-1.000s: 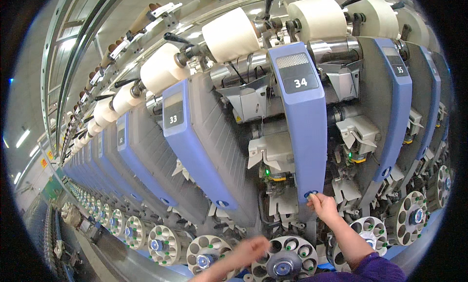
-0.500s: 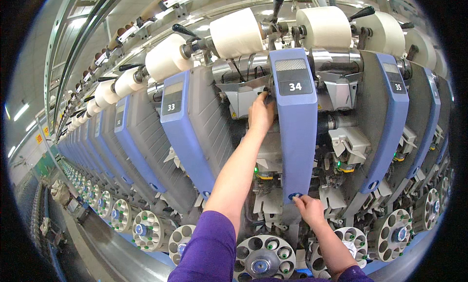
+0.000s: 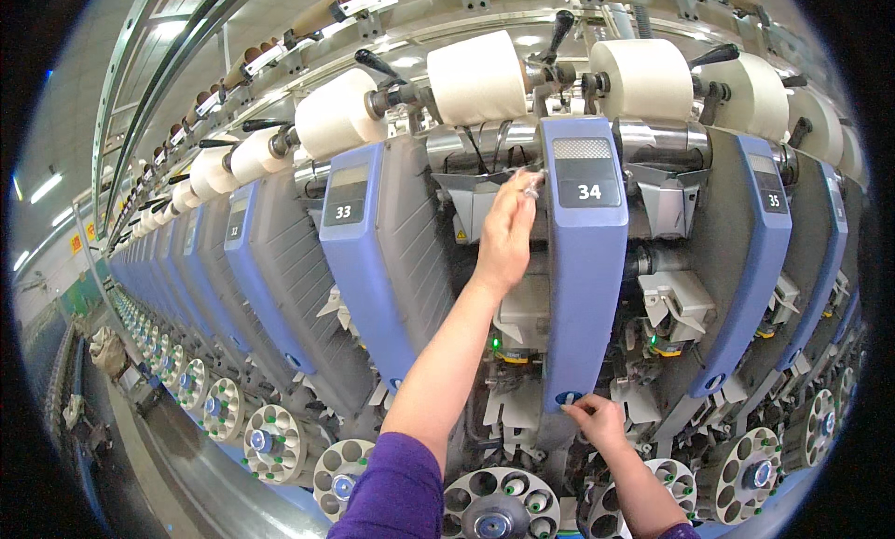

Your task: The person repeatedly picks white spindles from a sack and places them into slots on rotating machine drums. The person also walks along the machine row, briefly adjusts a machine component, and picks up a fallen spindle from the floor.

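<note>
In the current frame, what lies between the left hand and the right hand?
In the head view, mostly the middle blue front panel lies between the left hand and the right hand, whose fingertips meet the round blue knob.

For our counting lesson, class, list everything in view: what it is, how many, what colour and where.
Yarn packages: a long row, cream, across the top
Black handles: at least five, black, beside the packages
Brown tubes: several, brown, upper left
Metal rollers: at least two, silver, below the packages
Upright housings: a row, blue fronts, grey sides, mid-picture
Knobs: several, dark blue, low on the housings
Green lights: at least two, green, between housings
Round carousels: a row, off-white, along the bottom
Bobbins: many, white, in the carousels
Sleeves: two, purple, lower edge
Left hand: one, bare, raised left of the middle housing
Right hand: one, bare, pinching that housing's knob
</note>
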Available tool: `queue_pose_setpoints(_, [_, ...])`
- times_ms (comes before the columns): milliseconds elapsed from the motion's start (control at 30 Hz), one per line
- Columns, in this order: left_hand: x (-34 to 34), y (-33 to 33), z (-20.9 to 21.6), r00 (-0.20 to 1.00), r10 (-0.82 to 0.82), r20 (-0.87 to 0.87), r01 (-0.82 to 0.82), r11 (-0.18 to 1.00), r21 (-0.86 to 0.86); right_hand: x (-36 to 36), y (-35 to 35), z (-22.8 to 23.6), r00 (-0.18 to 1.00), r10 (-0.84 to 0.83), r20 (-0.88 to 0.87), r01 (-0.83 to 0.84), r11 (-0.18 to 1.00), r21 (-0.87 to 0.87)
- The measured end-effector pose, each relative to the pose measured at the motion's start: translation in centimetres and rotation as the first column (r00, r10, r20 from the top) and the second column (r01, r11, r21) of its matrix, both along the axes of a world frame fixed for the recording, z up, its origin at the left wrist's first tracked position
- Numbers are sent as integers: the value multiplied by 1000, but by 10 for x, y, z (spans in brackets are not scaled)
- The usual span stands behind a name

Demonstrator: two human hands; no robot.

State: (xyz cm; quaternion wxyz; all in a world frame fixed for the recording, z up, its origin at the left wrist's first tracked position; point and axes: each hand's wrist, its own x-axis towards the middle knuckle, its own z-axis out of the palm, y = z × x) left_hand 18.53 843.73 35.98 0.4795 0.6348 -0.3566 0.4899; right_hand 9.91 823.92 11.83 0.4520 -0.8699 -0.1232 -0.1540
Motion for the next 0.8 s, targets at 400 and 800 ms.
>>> queue_pose_setpoints(400, [-209,64,-132,462,-519,-719,164,847,-506,1,1,-21,997,12,82,-14,1000,25])
queue_pose_setpoints(800, [-776,124,-415,-779,-335,-530,-604,170,779,-49,-1,-7,938,346,-21,-330,910,252])
